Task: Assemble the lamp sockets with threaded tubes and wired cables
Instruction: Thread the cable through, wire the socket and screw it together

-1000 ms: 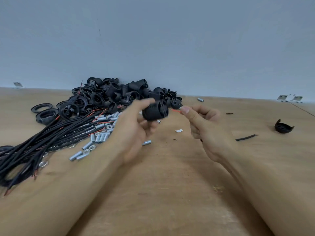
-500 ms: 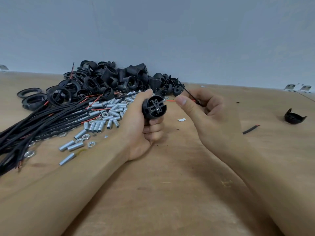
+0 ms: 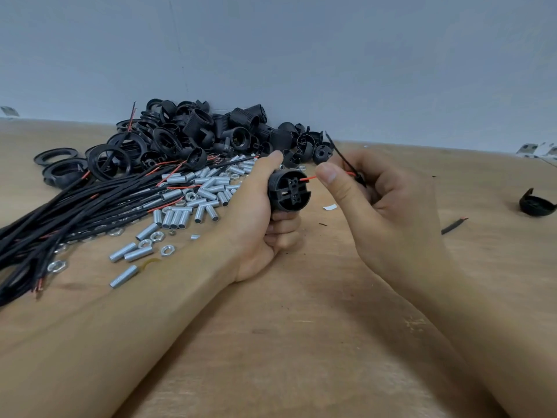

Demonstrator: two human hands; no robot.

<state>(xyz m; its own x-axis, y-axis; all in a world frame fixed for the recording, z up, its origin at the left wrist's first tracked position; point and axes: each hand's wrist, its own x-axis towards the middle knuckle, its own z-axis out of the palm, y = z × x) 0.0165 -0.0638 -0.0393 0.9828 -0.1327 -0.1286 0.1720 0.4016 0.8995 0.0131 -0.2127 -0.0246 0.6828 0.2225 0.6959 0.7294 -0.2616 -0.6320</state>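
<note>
My left hand grips a black lamp socket body with its terminal end turned toward me. My right hand pinches a black cable whose red wire reaches into a terminal slot at the socket's upper right. The cable's black end sticks up behind my right fingers. Left of my hands lie silver threaded tubes and nuts, a bundle of black wired cables, and a heap of black socket parts by the wall.
The wooden table carries a loose black socket cap at the far right, a short cable offcut and a white scrap. Black rings lie at the left. A grey wall bounds the back.
My left hand turned the socket so its terminal end faces me. My right hand brought the red wire tip up to the terminal slot. The view tilted further down.
</note>
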